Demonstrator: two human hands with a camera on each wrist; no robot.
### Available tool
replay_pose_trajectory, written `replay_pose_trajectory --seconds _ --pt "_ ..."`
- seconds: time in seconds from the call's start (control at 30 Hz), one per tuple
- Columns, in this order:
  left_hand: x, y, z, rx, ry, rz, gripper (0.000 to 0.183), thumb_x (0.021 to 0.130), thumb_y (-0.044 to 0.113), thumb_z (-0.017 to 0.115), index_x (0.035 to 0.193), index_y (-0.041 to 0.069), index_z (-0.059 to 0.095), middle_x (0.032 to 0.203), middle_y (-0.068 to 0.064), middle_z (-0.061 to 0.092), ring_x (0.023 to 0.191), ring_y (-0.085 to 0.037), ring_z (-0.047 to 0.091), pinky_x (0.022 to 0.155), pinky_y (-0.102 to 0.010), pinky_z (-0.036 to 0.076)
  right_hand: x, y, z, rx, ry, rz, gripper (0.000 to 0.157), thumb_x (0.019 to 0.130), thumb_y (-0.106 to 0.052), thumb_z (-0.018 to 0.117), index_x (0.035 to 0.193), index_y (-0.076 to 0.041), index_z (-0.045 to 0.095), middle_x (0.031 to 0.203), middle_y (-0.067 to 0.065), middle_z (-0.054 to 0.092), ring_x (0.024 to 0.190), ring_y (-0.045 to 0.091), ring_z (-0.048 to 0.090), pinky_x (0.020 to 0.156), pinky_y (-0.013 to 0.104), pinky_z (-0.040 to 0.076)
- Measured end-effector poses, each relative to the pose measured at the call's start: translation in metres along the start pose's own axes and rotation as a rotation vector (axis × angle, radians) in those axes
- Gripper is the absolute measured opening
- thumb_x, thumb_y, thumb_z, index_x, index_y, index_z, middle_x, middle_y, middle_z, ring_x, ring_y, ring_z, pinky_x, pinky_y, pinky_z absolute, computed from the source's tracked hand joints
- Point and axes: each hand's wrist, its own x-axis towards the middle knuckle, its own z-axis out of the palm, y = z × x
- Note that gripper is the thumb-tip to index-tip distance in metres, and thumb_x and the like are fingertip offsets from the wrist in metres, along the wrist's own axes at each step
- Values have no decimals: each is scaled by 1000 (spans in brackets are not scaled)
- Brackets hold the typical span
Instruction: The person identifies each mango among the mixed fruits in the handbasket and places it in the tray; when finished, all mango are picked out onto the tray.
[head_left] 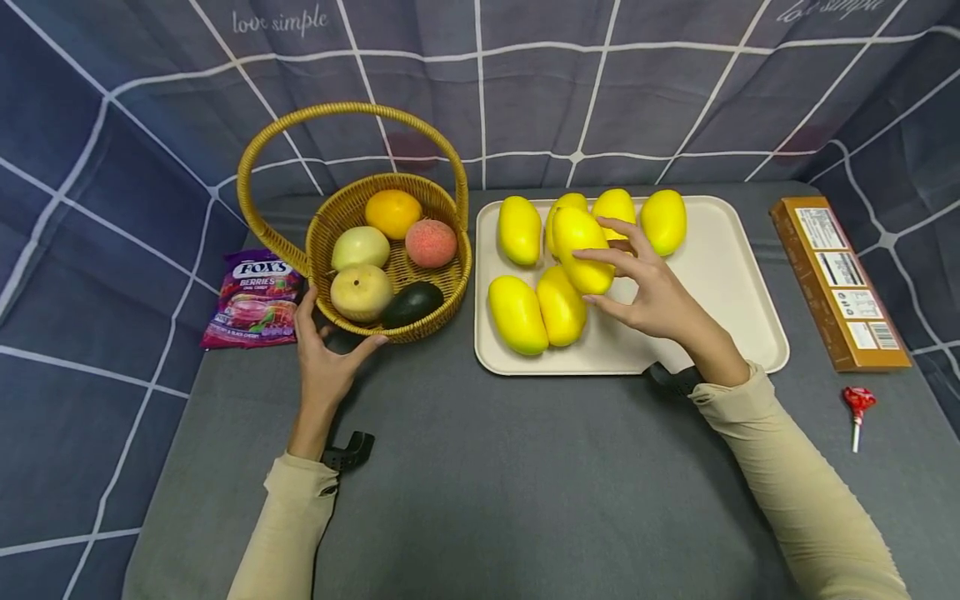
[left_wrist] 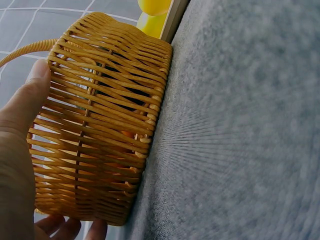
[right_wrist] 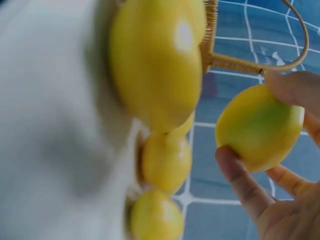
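Note:
My right hand (head_left: 648, 283) pinches a yellow mango (head_left: 579, 250) between thumb and fingers, lifted over the cream tray (head_left: 720, 275). The right wrist view shows this mango (right_wrist: 260, 127) held up off the tray, a greenish patch on its side. Several more mangoes (head_left: 517, 315) lie on the tray's left and back parts. My left hand (head_left: 324, 354) grips the near left side of a wicker basket (head_left: 457, 292), its thumb (left_wrist: 37, 80) against the weave. Inside the basket are an orange fruit (head_left: 393, 214), a peach (head_left: 431, 243), two pale round fruits (head_left: 362, 292) and an avocado (head_left: 412, 305).
The basket's tall handle (head_left: 352, 108) arches above it. A purple candy bag (head_left: 255, 300) lies left of the basket. Right of the tray are a brown box (head_left: 840, 283) and a red lollipop (head_left: 858, 408). A checked cloth (head_left: 525, 100) hangs behind and at both sides.

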Motion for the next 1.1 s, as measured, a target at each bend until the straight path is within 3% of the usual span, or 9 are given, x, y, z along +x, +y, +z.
replay_pose_trajectory --seconds 0.17,0.4,0.57,0.63,0.73,0.83,0.93,1.1 --pt "0 1 3 14 8 -13 101 69 -8 81 150 -7 22 155 -27 21 143 -32 24 101 -53 34 -28 10 -6 -61 -9 58 62 72 -3 85 129 -14 64 152 18 32 117 30 52 88 7 40" --pt "-1 0 2 15 9 -18 101 71 1 85 151 -5 23 156 -24 23 142 -31 26 101 -39 36 -54 19 -5 -38 -14 113 63 70 4 84 128 -8 64 150 21 32 111 30 57 82 3 41" --pt "-1 -2 1 18 4 -18 101 73 10 86 151 -4 23 156 -23 23 143 -30 24 101 -39 36 -66 23 1 -53 -21 135 62 71 5 83 128 -8 64 149 23 32 112 36 55 82 2 39" --pt "-1 -1 1 13 1 -14 100 73 6 85 151 -4 23 156 -24 22 144 -31 23 101 -44 35 -69 24 3 -65 -25 157 61 72 4 83 128 -9 63 150 23 31 114 38 54 83 3 38" --pt "-1 0 1 7 1 -12 100 72 -2 83 151 -6 22 156 -26 21 144 -33 23 101 -51 33 -70 24 7 -97 -38 190 61 74 1 83 130 -11 63 151 24 29 117 40 52 85 12 42" --pt "-1 1 1 2 1 -12 100 72 -2 83 151 -6 22 156 -26 21 143 -33 24 100 -55 32 -69 22 9 -124 -55 202 60 75 -2 82 131 -11 61 151 26 28 119 43 50 89 33 48" --pt "-1 1 1 3 -1 -17 100 72 3 85 151 -4 23 156 -24 22 143 -32 25 101 -55 33 -68 20 9 -143 -60 205 59 77 -4 81 132 -11 60 151 27 28 120 45 48 90 53 46" --pt "-1 1 2 12 -1 -24 100 72 -4 82 151 -5 22 157 -24 21 144 -31 23 101 -49 34 -68 18 10 -155 -58 209 54 83 -7 76 134 -12 59 152 28 27 120 47 47 92 60 43"
